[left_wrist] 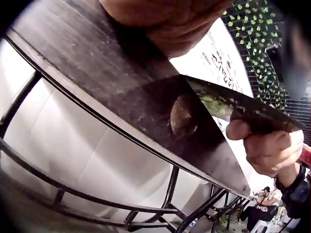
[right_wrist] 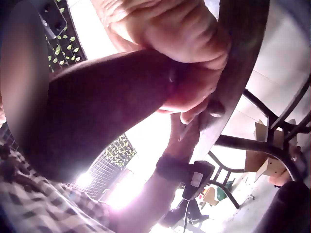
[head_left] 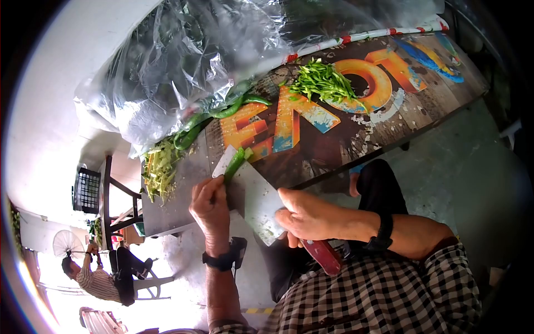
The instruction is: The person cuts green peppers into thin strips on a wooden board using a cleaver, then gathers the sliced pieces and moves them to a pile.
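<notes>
A green pepper [head_left: 236, 163] is pinched at its lower end by my left hand [head_left: 210, 209], its other end pointing up over the table. My right hand [head_left: 305, 216] grips a broad cleaver [head_left: 257, 201] near its red handle [head_left: 322, 257], the blade beside the pepper. In the left wrist view the right hand [left_wrist: 272, 148] holds the blade [left_wrist: 243, 109] from the side. The right wrist view shows my right hand [right_wrist: 170, 39] curled round the dark handle [right_wrist: 107, 102]; the pepper is hidden there.
Sliced green pieces [head_left: 322, 83] lie on the patterned table [head_left: 356, 142]. Whole peppers [head_left: 190, 135] and pale scraps [head_left: 159, 170] are at the left, by a clear plastic sheet [head_left: 167, 72]. A black basket [head_left: 87, 190] and a seated person [head_left: 105, 281] are further left.
</notes>
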Motion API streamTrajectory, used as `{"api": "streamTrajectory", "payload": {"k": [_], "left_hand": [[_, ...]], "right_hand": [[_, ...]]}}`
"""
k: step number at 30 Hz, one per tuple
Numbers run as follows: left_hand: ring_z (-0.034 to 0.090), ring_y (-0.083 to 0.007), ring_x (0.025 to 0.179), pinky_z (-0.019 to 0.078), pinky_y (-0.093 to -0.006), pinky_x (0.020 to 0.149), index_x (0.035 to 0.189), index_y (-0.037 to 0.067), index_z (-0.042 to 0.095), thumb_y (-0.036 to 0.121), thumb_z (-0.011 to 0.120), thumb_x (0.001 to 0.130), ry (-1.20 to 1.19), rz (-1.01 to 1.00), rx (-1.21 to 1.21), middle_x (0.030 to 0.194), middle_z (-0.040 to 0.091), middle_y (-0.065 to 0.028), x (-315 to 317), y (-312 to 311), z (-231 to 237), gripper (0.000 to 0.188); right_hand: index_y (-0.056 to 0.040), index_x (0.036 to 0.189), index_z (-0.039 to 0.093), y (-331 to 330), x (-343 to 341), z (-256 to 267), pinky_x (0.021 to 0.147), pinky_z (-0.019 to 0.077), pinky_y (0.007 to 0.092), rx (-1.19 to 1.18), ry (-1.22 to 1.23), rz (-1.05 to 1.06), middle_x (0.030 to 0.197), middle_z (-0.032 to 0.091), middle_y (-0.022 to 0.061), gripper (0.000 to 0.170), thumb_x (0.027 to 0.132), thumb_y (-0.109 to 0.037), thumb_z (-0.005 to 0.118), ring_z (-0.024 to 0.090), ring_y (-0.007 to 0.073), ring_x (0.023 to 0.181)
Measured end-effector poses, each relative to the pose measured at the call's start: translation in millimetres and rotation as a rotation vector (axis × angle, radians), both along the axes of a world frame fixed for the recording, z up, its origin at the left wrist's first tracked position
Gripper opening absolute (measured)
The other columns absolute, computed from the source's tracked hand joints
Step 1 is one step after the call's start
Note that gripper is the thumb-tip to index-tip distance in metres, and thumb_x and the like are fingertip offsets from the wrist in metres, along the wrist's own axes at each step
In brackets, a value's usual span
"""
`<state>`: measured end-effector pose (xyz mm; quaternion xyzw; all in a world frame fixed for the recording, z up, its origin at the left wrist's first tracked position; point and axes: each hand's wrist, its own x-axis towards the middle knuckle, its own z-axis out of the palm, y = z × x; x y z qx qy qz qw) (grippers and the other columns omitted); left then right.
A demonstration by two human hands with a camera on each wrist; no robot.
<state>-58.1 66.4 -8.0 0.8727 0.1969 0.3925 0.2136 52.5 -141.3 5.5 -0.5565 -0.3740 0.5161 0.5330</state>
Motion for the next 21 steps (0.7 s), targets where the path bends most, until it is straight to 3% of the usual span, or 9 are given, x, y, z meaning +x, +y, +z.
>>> {"api": "streamTrajectory", "payload": {"k": [5, 10, 16, 18, 21], "left_hand": [[0.065, -0.0225, 0.081, 0.0521, -0.0313, 0.073, 0.092, 0.003, 0.074, -0.007, 0.068, 0.079, -0.011, 0.007, 0.061, 0.089, 0.069, -0.0085, 3, 2, 2, 0.017], [0.063, -0.0253, 0.084, 0.0518, -0.0354, 0.077, 0.093, 0.003, 0.074, -0.005, 0.068, 0.079, -0.005, 0.101, 0.186, 0.089, 0.069, -0.0088, 4, 1, 1, 0.017], [0.063, -0.0266, 0.085, 0.0514, -0.037, 0.078, 0.095, 0.004, 0.073, -0.004, 0.066, 0.082, -0.038, 0.203, -0.1, 0.091, 0.069, -0.0095, 4, 5, -5, 0.016], [0.063, -0.027, 0.085, 0.0513, -0.0372, 0.077, 0.096, 0.004, 0.072, -0.004, 0.066, 0.082, -0.028, 0.128, 0.033, 0.091, 0.069, -0.0096, 5, -3, -2, 0.017], [0.064, -0.0276, 0.085, 0.0511, -0.0375, 0.077, 0.099, 0.005, 0.071, -0.004, 0.064, 0.083, 0.034, 0.053, 0.159, 0.092, 0.069, -0.0106, 4, 0, 4, 0.019]], "right_hand": [[0.0082, 0.091, 0.036, 18, -1, -11, 0.045, 0.0486, 0.0325, 0.022, -0.143, 0.052, 0.068, 0.064, 0.0214, 0.023, 0.095, -0.014, 0.044, 0.062, 0.0199, 0.054], [0.0074, 0.092, 0.037, 7, 3, 10, 0.044, 0.047, 0.0318, -0.081, 0.007, -0.004, 0.068, 0.064, 0.0215, 0.023, 0.095, -0.014, 0.043, 0.062, 0.0187, 0.055], [0.0052, 0.094, 0.037, 6, 4, 15, 0.044, 0.0463, 0.0303, -0.123, 0.035, 0.001, 0.068, 0.064, 0.0211, 0.021, 0.095, -0.014, 0.044, 0.063, 0.0184, 0.055], [0.0052, 0.095, 0.037, 12, 4, 8, 0.044, 0.0464, 0.0301, -0.06, -0.06, 0.065, 0.068, 0.064, 0.0211, 0.021, 0.095, -0.014, 0.044, 0.062, 0.0184, 0.055], [0.0052, 0.095, 0.036, 13, 4, 16, 0.044, 0.0471, 0.0302, -0.089, 0.05, 0.037, 0.069, 0.064, 0.0214, 0.021, 0.096, -0.014, 0.045, 0.062, 0.0179, 0.055]]}}
